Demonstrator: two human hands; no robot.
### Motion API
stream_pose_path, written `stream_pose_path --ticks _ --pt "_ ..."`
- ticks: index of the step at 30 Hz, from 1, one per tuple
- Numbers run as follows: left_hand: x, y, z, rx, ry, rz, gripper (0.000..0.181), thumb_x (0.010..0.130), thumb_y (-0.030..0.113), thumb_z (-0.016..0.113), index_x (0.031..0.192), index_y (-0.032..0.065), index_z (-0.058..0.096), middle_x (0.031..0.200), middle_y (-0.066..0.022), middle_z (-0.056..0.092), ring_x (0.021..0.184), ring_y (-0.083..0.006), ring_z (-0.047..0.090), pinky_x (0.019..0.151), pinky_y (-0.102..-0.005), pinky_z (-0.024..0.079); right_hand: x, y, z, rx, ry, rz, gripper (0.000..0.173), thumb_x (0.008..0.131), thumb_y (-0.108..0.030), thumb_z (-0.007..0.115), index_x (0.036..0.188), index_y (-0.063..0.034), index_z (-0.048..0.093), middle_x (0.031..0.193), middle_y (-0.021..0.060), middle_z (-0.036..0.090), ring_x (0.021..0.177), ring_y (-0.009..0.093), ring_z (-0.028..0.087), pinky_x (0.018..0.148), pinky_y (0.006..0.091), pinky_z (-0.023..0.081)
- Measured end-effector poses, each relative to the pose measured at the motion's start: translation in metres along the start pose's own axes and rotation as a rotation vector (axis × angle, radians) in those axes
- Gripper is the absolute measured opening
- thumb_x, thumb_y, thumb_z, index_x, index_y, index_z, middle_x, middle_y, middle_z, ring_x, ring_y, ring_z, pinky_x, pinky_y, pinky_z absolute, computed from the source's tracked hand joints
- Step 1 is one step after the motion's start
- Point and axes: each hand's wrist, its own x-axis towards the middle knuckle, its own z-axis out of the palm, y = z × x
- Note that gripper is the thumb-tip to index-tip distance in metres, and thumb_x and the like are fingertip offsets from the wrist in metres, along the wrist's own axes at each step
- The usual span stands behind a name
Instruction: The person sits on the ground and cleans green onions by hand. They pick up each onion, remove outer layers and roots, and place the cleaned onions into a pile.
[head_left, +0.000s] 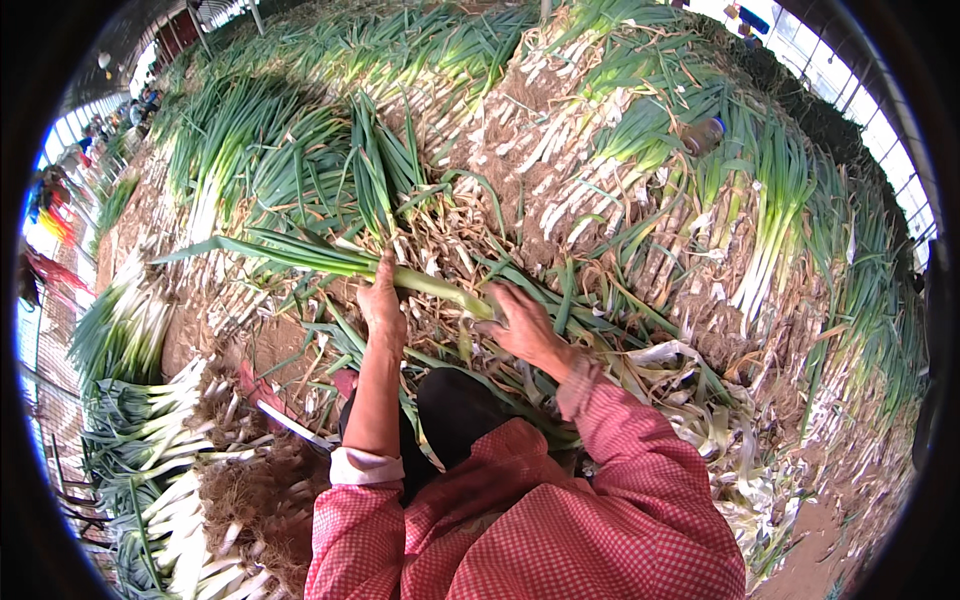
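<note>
My left hand (384, 294) grips a thick leek-like green onion (439, 289) around its upper stalk, just where the green leaves fan out to the left. The stalk slants down to the right over a litter of dry leaves. At its pale lower end is my right hand (525, 326), slightly blurred, with thumb and fingers spread on either side of that end. Whether the fingers press on the stalk is unclear. Below both hands lie long loose green leaves (517, 281) and stripped pale skins (667, 356).
Clean white-stalked onions (180, 517) with bushy roots are stacked at lower left, near a white rod (294, 426) and a red scrap (259, 390). Rows of unpeeled onions (247, 150) cover the ground ahead. A lidded jar (703, 136) rests on those at right. People sit far left.
</note>
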Motion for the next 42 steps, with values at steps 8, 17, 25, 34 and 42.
stream_pose_path --ticks 8,17,25,34,42 --pt "-0.034 0.002 0.021 -0.227 -0.469 -0.500 0.027 0.080 0.016 0.065 0.101 0.0039 0.052 0.087 -0.0065 0.060 0.089 -0.0216 0.055 0.083 -0.0366 0.043 0.022 -0.005 -0.003 0.516 -0.146 0.283 0.025 0.075 -0.013 0.070 0.097 -0.0015 0.064 0.082 0.0067 0.066 0.067 0.013 0.059 0.061 0.0259 0.050" --pt "-0.028 -0.003 0.024 -0.476 -0.390 -0.496 0.017 0.084 0.021 0.060 0.086 0.0075 0.050 0.072 -0.0066 0.054 0.070 -0.0243 0.056 0.074 -0.0412 0.047 0.015 0.011 -0.024 0.837 -0.481 0.543 0.037 0.082 -0.022 0.064 0.111 -0.0011 0.057 0.106 0.0080 0.060 0.096 0.014 0.054 0.086 0.0273 0.042" --pt "-0.016 -0.012 0.021 -0.552 -0.257 -0.437 0.016 0.086 0.023 0.058 0.084 0.0102 0.048 0.063 -0.0014 0.046 0.056 -0.0167 0.048 0.061 -0.0338 0.047 0.019 -0.055 -0.016 0.099 -0.285 -0.008 0.049 0.067 -0.009 0.070 0.114 -0.0134 0.056 0.111 0.0056 0.052 0.077 0.018 0.057 0.063 0.0290 0.052" --pt "-0.004 0.001 0.012 -0.509 -0.065 -0.430 0.017 0.082 0.016 0.061 0.076 0.0094 0.047 0.053 -0.0016 0.040 0.043 -0.0166 0.038 0.046 -0.0340 0.040 -0.051 -0.015 -0.031 -0.372 -0.406 -0.375 0.012 0.069 -0.003 0.054 0.080 -0.0011 0.055 0.086 0.0101 0.050 0.085 0.023 0.048 0.077 0.0348 0.041" --pt "0.016 0.028 -0.004 -0.512 -0.258 -0.262 0.009 0.083 0.016 0.057 0.079 0.0117 0.050 0.050 0.0032 0.038 0.039 -0.0093 0.035 0.041 -0.0270 0.039 -0.306 0.074 -0.228 -0.668 -1.674 0.574 0.022 0.074 -0.010 0.053 0.096 -0.0068 0.058 0.090 0.0175 0.055 0.086 0.028 0.054 0.075 0.0363 0.043"
